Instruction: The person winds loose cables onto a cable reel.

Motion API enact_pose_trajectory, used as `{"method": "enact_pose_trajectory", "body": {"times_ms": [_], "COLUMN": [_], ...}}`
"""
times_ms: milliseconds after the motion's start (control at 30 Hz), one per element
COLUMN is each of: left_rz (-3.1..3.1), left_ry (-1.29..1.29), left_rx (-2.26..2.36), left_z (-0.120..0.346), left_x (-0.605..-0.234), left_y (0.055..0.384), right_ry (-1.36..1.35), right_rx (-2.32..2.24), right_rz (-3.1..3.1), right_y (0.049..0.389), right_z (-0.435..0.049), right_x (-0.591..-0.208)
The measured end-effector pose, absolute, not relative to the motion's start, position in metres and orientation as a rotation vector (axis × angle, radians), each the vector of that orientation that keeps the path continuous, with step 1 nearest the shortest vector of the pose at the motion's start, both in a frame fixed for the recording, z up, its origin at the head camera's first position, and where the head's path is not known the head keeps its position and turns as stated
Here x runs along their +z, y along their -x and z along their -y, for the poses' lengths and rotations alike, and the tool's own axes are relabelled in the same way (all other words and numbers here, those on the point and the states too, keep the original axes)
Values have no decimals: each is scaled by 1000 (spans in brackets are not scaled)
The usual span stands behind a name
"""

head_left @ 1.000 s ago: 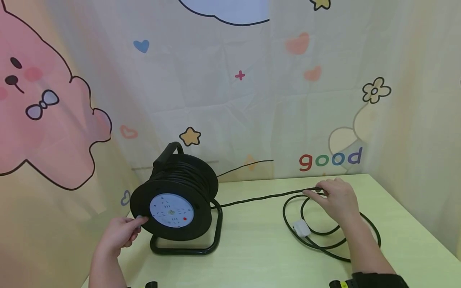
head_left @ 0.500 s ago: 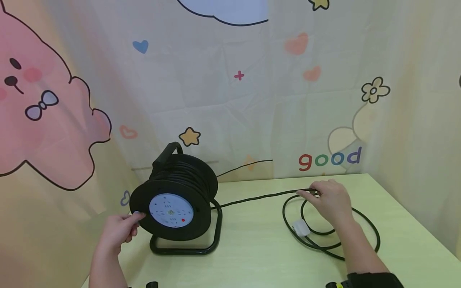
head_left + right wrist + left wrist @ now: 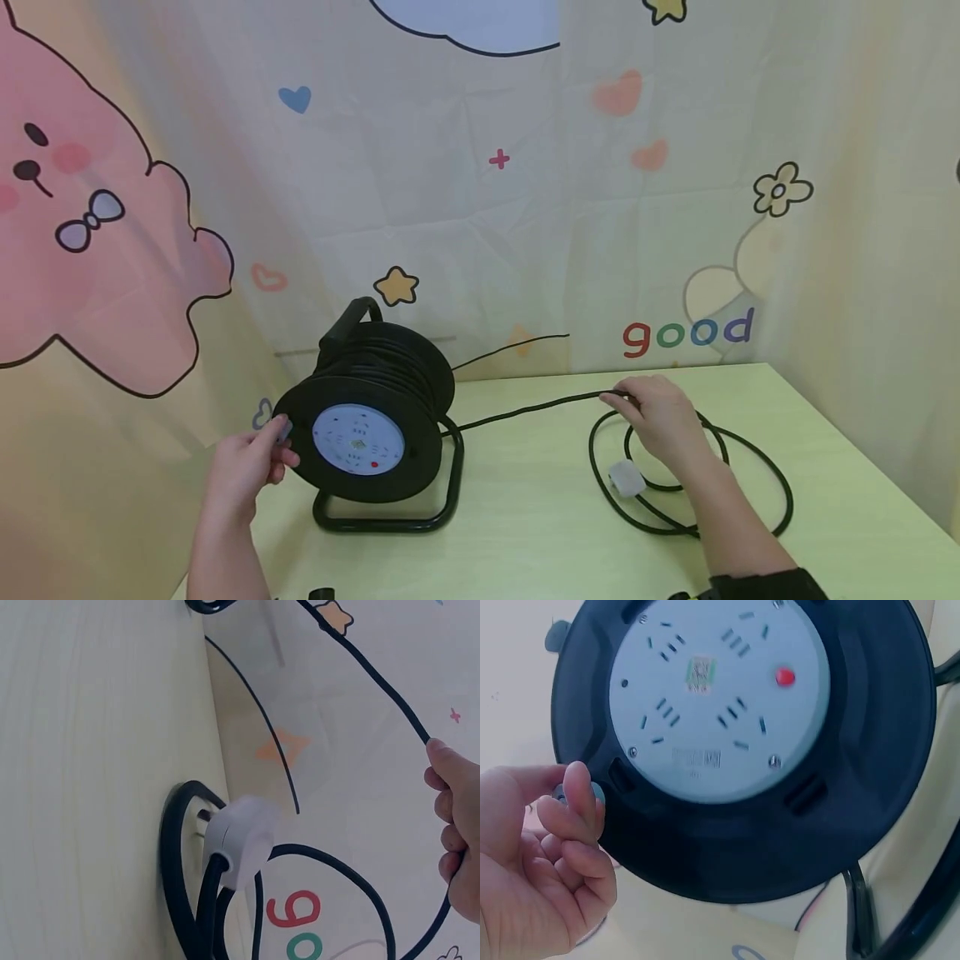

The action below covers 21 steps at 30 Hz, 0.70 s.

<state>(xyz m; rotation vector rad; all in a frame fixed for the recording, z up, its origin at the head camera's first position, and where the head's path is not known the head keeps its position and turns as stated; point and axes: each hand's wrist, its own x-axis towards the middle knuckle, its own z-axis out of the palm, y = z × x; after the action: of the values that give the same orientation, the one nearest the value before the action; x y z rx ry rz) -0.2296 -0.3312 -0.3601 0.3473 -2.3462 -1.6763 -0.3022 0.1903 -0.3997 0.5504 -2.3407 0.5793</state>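
A black cable reel [image 3: 375, 375] stands on the left of the table, with a round white socket panel [image 3: 697, 724] on its face. My left hand [image 3: 243, 467] is at the reel's left rim, pinching a small grey knob [image 3: 285, 431] between thumb and fingers. From the reel a black cable [image 3: 525, 409] runs right, slightly raised, into my right hand [image 3: 660, 417], whose thumb and curled fingers grip it. Beyond this hand the cable lies in loose loops. A white plug [image 3: 626, 478] rests among the loops, its metal pins showing in the right wrist view.
The reel sits on a black tube stand [image 3: 382, 525] and has a carrying handle [image 3: 348, 321] on top. A printed curtain [image 3: 525, 208] hangs along the table's back edge. A thin dark line [image 3: 510, 346] crosses the curtain behind the reel.
The reel has turned clockwise: its red dot shifted down and left, and my left hand rose with the knob. My right hand moved left toward the reel, holding the cable.
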Motion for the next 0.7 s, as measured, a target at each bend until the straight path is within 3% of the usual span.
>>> {"method": "enact_pose_trajectory", "body": {"times_ms": [300, 700], "left_rz": [2322, 2403], "left_ry": [-350, -240], "left_rx": [-1609, -955], "left_z": [311, 276], "left_x": [-344, -328], "left_y": [225, 216], "right_ry": [-593, -628], "right_rx": [633, 638], "right_rz": [2338, 2254], "right_y": [303, 306], "right_z": [-172, -139], "right_x": [-396, -400]}}
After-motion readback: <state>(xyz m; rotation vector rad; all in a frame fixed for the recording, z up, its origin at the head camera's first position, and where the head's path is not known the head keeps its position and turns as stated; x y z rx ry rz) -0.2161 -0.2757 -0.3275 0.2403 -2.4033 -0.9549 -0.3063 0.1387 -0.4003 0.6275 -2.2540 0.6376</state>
